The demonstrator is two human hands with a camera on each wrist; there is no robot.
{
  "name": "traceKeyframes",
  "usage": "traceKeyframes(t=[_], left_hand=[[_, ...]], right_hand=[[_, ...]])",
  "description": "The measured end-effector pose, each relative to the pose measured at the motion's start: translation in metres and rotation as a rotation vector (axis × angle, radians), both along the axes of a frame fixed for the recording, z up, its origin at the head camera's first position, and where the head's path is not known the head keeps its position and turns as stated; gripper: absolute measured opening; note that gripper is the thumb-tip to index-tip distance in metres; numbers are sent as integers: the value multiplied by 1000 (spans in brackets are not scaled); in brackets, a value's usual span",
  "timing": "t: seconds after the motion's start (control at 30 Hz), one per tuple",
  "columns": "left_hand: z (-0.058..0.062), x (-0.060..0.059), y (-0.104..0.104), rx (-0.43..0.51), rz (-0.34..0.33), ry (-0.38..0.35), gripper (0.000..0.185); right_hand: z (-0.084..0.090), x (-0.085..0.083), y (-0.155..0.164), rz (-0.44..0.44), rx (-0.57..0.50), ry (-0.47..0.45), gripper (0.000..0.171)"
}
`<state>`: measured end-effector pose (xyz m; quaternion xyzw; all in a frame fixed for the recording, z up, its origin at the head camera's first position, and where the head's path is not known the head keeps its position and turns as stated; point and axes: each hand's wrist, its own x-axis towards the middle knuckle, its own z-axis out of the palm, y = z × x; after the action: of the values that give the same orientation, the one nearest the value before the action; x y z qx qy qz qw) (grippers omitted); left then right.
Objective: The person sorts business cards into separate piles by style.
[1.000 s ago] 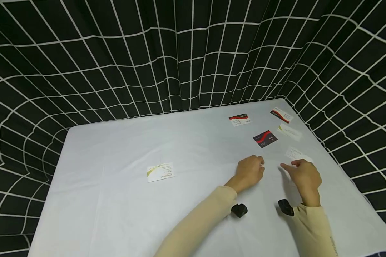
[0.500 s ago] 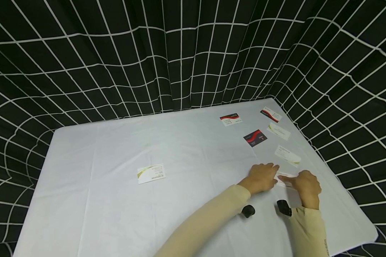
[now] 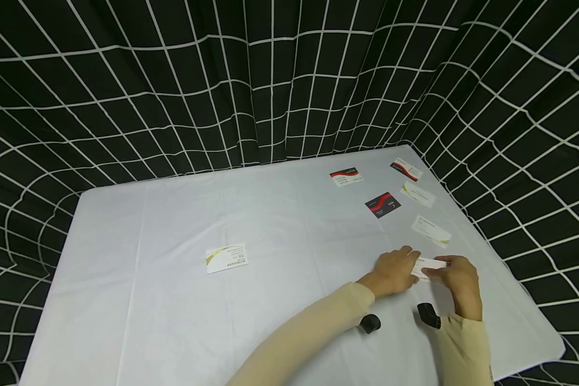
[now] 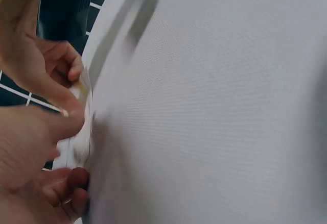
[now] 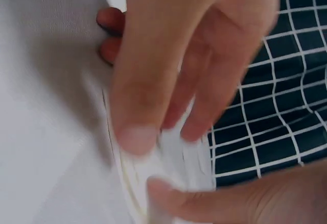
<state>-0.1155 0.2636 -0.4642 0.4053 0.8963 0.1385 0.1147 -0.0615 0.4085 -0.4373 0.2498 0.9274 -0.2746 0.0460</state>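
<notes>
Both hands meet over the near right part of the white table [image 3: 173, 300]. A small white card [image 3: 430, 266] sits between them, just above the cloth. My left hand [image 3: 396, 269] pinches its left end and my right hand [image 3: 455, 274] pinches its right end. In the left wrist view the card [image 4: 82, 127] shows edge-on, with my left thumb [image 4: 36, 142] on it. The right wrist view is blurred, but the card [image 5: 173, 178] lies under my right fingers [image 5: 153, 81]. Most of its face is hidden.
A white and green card [image 3: 227, 258] lies alone at mid-left. At the far right lie several more cards: a red and white one [image 3: 346, 177], a dark one [image 3: 383, 205], another red and white one [image 3: 406, 169] and two pale ones [image 3: 417, 194] [image 3: 431, 231]. Black gridded curtains [image 3: 270, 80] surround the table.
The hands were apart a second ago. They came together on the white card near the right edge, and it has now come slightly off the cloth, held by both.
</notes>
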Motion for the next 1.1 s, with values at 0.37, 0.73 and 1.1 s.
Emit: traceKeyframes(t=[0.37, 0.73, 1.1], left_hand=[[-6, -17, -27, 427, 376, -242, 23], [-1, -40, -99, 743, 521, -554, 15], [10, -63, -190, 704, 662, -544, 22]], right_hand=[[-14, -5, -13, 15, -219, 142, 58], [-8, -47, -76, 100, -340, 131, 55], [-14, -93, -161, 238, -434, 139, 41]])
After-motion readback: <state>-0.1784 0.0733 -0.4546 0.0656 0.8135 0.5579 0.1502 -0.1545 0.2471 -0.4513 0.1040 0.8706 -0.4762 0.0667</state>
